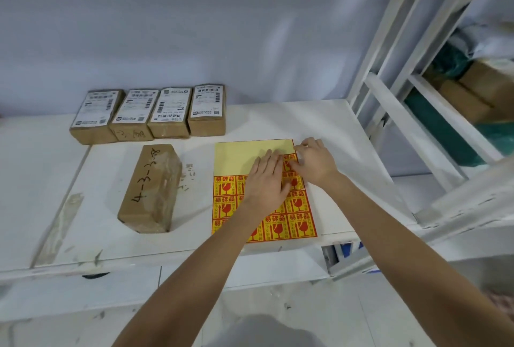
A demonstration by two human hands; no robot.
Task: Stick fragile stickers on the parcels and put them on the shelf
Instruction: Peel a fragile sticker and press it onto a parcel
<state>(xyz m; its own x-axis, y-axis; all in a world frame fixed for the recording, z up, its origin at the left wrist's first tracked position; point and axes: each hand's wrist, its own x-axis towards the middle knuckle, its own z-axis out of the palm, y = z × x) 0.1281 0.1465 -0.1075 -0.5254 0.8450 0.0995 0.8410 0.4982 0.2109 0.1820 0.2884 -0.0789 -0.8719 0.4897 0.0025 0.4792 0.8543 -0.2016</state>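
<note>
Yellow backing paper with red-and-yellow fragile stickers, the sticker sheet (251, 157), lies on the white table (41, 179) right of the brown taped parcel (151, 188); four labelled parcels (147, 114) wait in a far row. Peeling too fast could tear or curl a sticker, or drag the sheet if it slips. The left hand (267, 179) presses flat with straight fingers. The right hand (314, 161) seems to pinch a sticker corner at the sheet's far right edge, though blur hides the grip.

Brown parcel (150, 189): handwritten "4-3-3508". Sticker sheet (294, 215): red "易碎品", glass symbol. Shipping labels unreadable.
</note>
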